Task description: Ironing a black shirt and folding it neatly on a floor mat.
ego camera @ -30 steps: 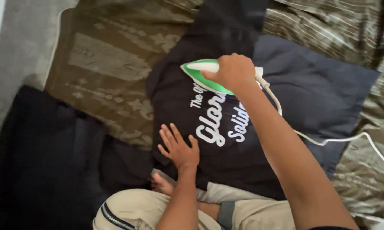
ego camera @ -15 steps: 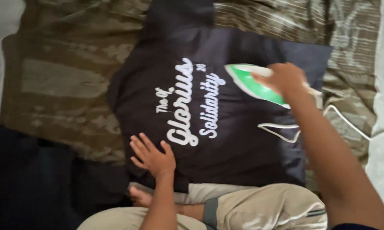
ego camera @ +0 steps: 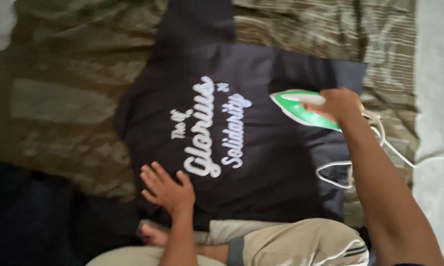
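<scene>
Far-left cloth: a dark navy fabric [ego camera: 29, 216] lies bunched at the near left, soft and loose, beside the olive patterned bedspread [ego camera: 59, 98] that covers the surface under everything.

Left hand: our left hand [ego camera: 166, 189] lies flat with fingers spread wide, gripping nothing, pressing down on the near hem of the shirt.

Shirt: the dark T-shirt with white script lettering [ego camera: 222, 143] is spread flat in the middle of the scene, collar end toward the far side. We judge it light, limp and quick to wrinkle or slide on the bedspread, so an open palm at the hem suits it better than a pinch.

Iron: the green and white clothes iron [ego camera: 301, 106] sits on the right part of the shirt, tip pointing left. We judge it rigid, fairly heavy and hot underneath; the top handle is the only sound place to take it.

Right hand: our right hand [ego camera: 337, 103] is curled closed around the iron's handle; motion blur hides the exact finger placement, so the grip looks firm but we cannot be sure.

Cord: the white power cord [ego camera: 379, 143] loops from the iron's rear toward the right, slack, thin and easy to snag.

Near edge: our legs in beige trousers [ego camera: 291, 244] are folded just near the shirt's hem.
</scene>
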